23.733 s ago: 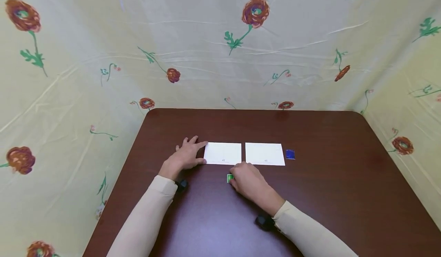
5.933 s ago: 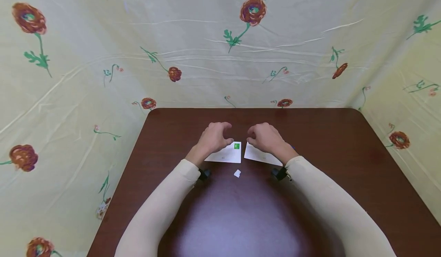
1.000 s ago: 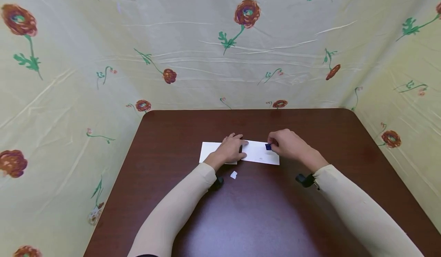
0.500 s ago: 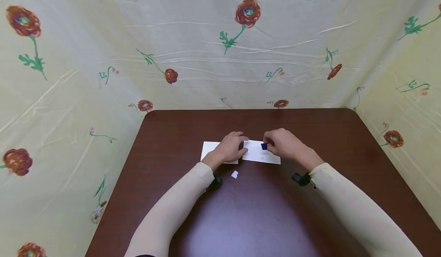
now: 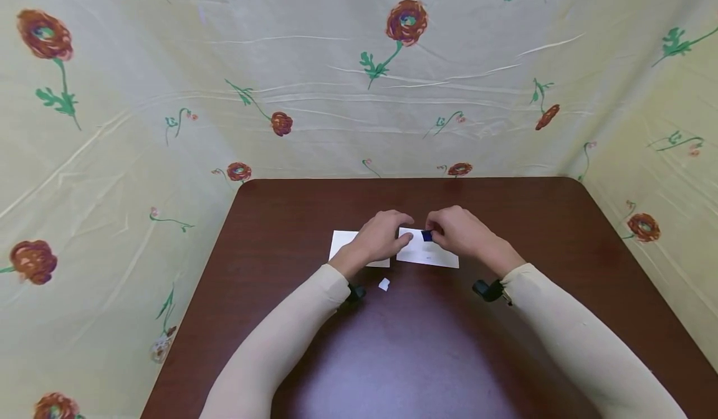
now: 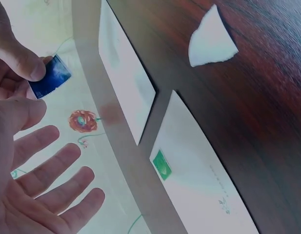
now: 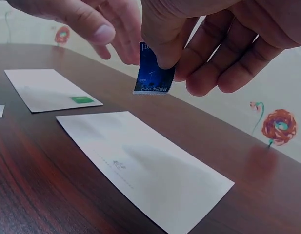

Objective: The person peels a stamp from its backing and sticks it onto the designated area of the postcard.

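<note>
A small dark blue postage stamp (image 7: pixel 152 73) with perforated edges is pinched between thumb and fingers of my right hand (image 5: pixel 460 235). It hangs above the right white envelope (image 7: pixel 145 163), seen clear of the paper in the right wrist view. My left hand (image 5: pixel 378 235) is close beside the stamp, fingers extended and spread, holding nothing. In the left wrist view its thumb (image 6: pixel 28 112) lies right by the stamp's lower edge. A green stamp (image 6: pixel 162 165) sits at the upper right corner of the left white envelope (image 6: pixel 199 185), which my left hand partly covers in the head view.
A torn scrap of white paper (image 5: pixel 384 284) lies on the dark brown table (image 5: pixel 392 356), nearer to me than the envelopes. Flower-printed cloth (image 5: pixel 336 63) stands behind and along the sides of the table.
Over the last second my right hand has carried the blue stamp leftward over the right envelope. My left hand has come off that envelope's left edge and moved right, toward the stamp.
</note>
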`<state>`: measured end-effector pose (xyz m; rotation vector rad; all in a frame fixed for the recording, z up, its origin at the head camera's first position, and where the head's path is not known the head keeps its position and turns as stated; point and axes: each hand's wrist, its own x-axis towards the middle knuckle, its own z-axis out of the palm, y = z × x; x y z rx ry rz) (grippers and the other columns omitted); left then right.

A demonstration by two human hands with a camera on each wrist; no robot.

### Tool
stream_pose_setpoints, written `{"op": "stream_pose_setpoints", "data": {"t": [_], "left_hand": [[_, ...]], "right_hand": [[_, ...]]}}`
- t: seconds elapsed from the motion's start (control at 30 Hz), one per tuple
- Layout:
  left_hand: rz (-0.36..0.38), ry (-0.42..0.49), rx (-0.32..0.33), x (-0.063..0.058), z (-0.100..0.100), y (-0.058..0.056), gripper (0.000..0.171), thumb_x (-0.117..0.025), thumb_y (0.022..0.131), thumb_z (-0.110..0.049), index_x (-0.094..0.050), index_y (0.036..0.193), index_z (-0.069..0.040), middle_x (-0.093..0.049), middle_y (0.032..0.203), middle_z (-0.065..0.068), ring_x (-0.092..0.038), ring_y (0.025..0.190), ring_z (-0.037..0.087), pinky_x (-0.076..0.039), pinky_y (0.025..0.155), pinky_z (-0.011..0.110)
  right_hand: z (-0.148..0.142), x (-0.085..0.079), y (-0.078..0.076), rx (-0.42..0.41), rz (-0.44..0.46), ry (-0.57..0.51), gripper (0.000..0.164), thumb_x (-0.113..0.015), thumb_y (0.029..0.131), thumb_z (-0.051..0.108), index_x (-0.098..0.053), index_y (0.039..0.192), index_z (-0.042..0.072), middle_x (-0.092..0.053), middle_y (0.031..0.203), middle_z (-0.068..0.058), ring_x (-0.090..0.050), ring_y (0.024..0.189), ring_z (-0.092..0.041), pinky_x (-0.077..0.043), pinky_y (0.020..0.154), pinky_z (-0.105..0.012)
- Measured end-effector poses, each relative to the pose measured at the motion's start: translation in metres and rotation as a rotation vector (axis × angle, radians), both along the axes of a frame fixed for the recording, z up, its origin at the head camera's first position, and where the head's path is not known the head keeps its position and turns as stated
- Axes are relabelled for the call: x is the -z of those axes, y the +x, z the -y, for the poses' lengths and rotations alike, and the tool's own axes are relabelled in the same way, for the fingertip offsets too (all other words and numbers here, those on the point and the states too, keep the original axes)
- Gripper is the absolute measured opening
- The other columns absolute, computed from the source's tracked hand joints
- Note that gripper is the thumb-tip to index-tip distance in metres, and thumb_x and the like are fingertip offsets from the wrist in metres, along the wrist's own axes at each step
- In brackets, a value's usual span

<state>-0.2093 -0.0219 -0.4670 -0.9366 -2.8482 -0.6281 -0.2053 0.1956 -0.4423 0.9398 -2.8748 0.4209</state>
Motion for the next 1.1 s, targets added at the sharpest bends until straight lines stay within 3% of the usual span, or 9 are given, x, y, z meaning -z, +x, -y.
{"op": "stream_pose_setpoints", "data": {"t": [0.37, 0.67, 1.1], "left_hand": [[0.040, 0.086, 0.010, 0.002, -0.006, 0.002, 0.029, -0.065, 0.096, -0.024, -0.072, 0.120, -0.010, -0.073, 0.118, 0.005, -0.067, 0.112, 0.022, -0.054, 0.088, 0.034], [0.020, 0.098, 0.003, 0.004, -0.008, 0.003, 0.018, -0.066, 0.096, -0.024, -0.078, 0.106, -0.015, -0.076, 0.105, 0.000, -0.069, 0.093, 0.023, -0.049, 0.071, 0.027], [-0.031, 0.128, -0.030, 0.006, -0.006, 0.003, 0.016, -0.065, 0.097, -0.022, -0.078, 0.105, -0.016, -0.076, 0.100, -0.003, -0.065, 0.082, 0.012, -0.050, 0.069, 0.024]], "right_hand": [[0.005, -0.002, 0.003, -0.006, -0.001, -0.024, 0.006, -0.069, 0.087, 0.010, -0.073, 0.092, 0.009, -0.066, 0.077, 0.003, -0.054, 0.063, -0.012, -0.047, 0.060, -0.028], [0.010, 0.003, 0.004, 0.018, 0.031, -0.041, 0.006, -0.072, 0.088, 0.014, -0.073, 0.094, 0.011, -0.068, 0.079, 0.001, -0.055, 0.065, -0.012, -0.051, 0.062, -0.027], [0.011, 0.007, 0.006, 0.023, 0.056, -0.065, 0.005, -0.072, 0.089, 0.018, -0.070, 0.090, 0.014, -0.063, 0.074, 0.004, -0.054, 0.063, -0.012, -0.049, 0.059, -0.026]]}}
